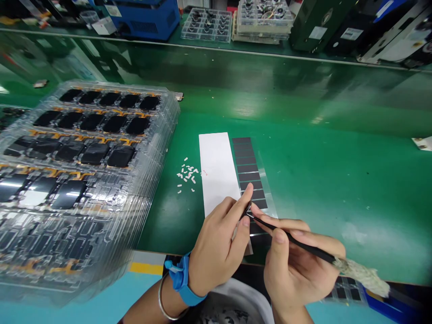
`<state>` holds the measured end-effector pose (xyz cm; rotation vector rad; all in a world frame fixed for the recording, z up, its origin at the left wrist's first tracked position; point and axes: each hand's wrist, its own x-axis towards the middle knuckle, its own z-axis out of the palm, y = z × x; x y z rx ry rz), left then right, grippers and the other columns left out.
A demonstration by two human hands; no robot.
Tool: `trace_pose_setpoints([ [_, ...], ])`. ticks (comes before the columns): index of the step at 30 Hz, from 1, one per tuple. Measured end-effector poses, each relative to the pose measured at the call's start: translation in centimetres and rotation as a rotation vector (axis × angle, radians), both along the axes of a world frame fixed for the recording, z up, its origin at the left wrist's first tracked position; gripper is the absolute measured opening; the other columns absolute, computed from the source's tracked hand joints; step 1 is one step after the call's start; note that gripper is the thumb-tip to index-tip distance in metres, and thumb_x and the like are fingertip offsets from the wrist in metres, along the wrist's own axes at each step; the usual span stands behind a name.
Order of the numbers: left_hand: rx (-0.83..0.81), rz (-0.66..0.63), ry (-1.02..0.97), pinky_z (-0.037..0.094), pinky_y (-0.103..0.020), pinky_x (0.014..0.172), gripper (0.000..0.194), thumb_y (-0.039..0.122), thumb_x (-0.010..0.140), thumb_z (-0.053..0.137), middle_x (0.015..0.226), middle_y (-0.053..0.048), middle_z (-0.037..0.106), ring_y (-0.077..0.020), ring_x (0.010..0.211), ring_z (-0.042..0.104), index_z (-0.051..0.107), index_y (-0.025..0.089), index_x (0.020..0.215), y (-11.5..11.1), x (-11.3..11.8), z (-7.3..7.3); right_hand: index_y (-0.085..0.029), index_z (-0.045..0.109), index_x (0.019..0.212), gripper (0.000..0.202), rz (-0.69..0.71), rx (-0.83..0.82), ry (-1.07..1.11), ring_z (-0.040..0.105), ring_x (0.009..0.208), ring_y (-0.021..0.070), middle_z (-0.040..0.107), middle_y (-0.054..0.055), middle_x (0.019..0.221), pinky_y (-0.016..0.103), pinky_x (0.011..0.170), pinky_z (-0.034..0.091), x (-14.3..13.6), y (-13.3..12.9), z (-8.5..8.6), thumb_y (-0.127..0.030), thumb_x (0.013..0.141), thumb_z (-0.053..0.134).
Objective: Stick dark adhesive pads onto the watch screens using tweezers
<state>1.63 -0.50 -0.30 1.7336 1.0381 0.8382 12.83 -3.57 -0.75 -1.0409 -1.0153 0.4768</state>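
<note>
My left hand (221, 238), with a blue strap and a metal bangle at the wrist, pinches a small dark piece (247, 209) between thumb and fingers; most of it is hidden. My right hand (300, 261) is closed around black tweezers (307, 246) whose rear end is wrapped in frayed whitish material. Their tip meets the dark piece at my left fingertips. Beneath both hands lies a clear sheet with a column of black rectangular stickers (245, 155). A white paper strip (218, 171) is beside it, partly under my left hand.
Stacked clear trays (162, 148) of small black screens with orange flex cables fill the left. Small white scraps (187, 174) are scattered near the paper. A shelf at the back carries a blue machine (145, 20) and clear boxes (207, 24). A whitish bin (232, 292) stands below the table edge.
</note>
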Motion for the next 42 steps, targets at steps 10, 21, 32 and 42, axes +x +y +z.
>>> trace_pose_setpoints([
  [10,0.016,0.004,0.038,0.044,-0.032,0.074,0.05,0.022,0.104,0.032,0.089,-0.003,0.054,-0.0192,0.081,0.054,0.03,0.028,0.154,0.1,0.0,0.0,-0.015,0.05,0.106,0.037,-0.004,0.134,-0.085,0.074,0.087,0.0231,0.07,0.006,0.094,0.044,0.069,0.069,0.3,0.5,-0.5,0.012,0.082,0.05],
  [21,0.004,-0.009,0.011,0.043,-0.032,0.076,0.052,0.023,0.103,0.034,0.093,-0.003,0.053,-0.0191,0.084,0.052,0.029,0.026,0.154,0.0,0.0,0.0,-0.015,0.051,0.104,0.044,0.046,0.149,-0.084,0.074,0.089,0.0214,0.071,0.005,0.095,0.044,0.077,0.068,0.4,0.5,-0.4,0.018,0.075,0.048],
  [32,0.02,-0.015,0.026,0.043,-0.032,0.076,0.051,0.023,0.103,0.036,0.091,-0.003,0.054,-0.019,0.083,0.053,0.032,0.026,0.153,-0.1,-0.1,0.1,-0.014,0.053,0.103,0.036,0.054,0.142,-0.047,0.073,0.088,0.0223,0.069,0.005,0.09,0.047,0.078,0.068,0.6,0.4,0.0,0.013,0.081,0.05],
  [42,0.127,0.001,0.167,0.041,-0.029,0.066,0.05,0.014,0.101,0.032,0.082,-0.002,0.052,-0.0181,0.077,0.052,0.035,0.019,0.151,0.2,0.3,0.1,-0.013,0.052,0.104,0.043,0.076,0.13,-0.124,0.074,0.093,0.0237,0.069,0.005,0.093,0.044,0.078,0.068,1.1,0.2,0.1,0.019,0.074,0.049],
])
